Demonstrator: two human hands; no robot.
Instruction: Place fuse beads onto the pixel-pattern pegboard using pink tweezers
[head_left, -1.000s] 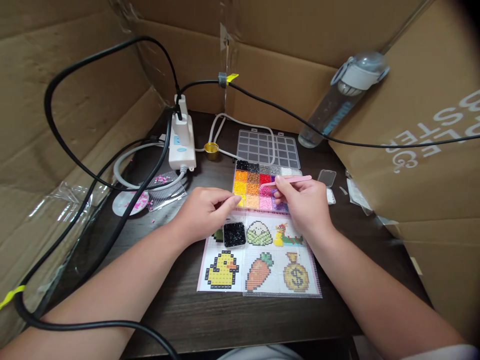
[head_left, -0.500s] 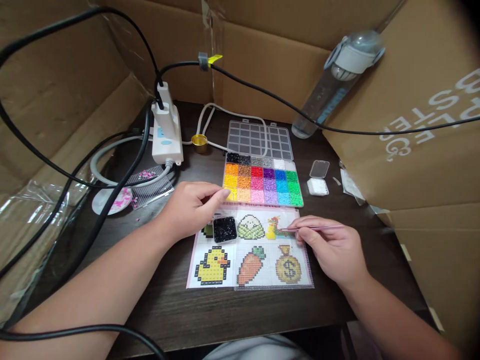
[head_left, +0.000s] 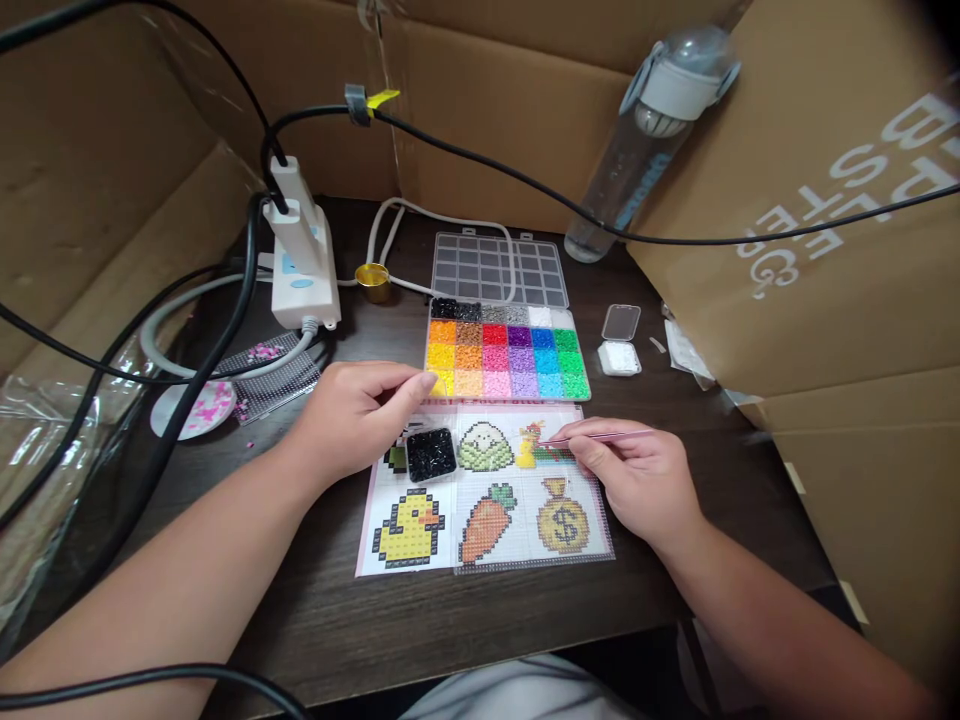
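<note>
With fingers pinched, my left hand [head_left: 360, 415] rests at the chart's upper left, seemingly gripping the clear raised lid of a small bead box. Black beads fill this bead box [head_left: 430, 456], which sits on the pattern sheet [head_left: 450, 480]. Pink tweezers [head_left: 607, 436] are held between the thumb and fingers of my right hand [head_left: 637, 470]. Their tips point left onto the small colourful figure [head_left: 532, 445] at the sheet's upper right; whether a bead is in them is too small to tell. A clear pegboard appears to cover the sheet's right part.
Behind the sheet lies an open sorting case [head_left: 506, 350] of coloured beads. A small box of white beads [head_left: 619, 358] stands right. Left are a dish with pink beads [head_left: 184, 410], a power strip [head_left: 304, 270] and black cables. A bottle [head_left: 630, 160] leans at the back.
The view has shifted slightly, so everything appears a little further left. My right hand still holds the tweezers over the colourful figure; my left hand keeps its pinch near the black beads.
</note>
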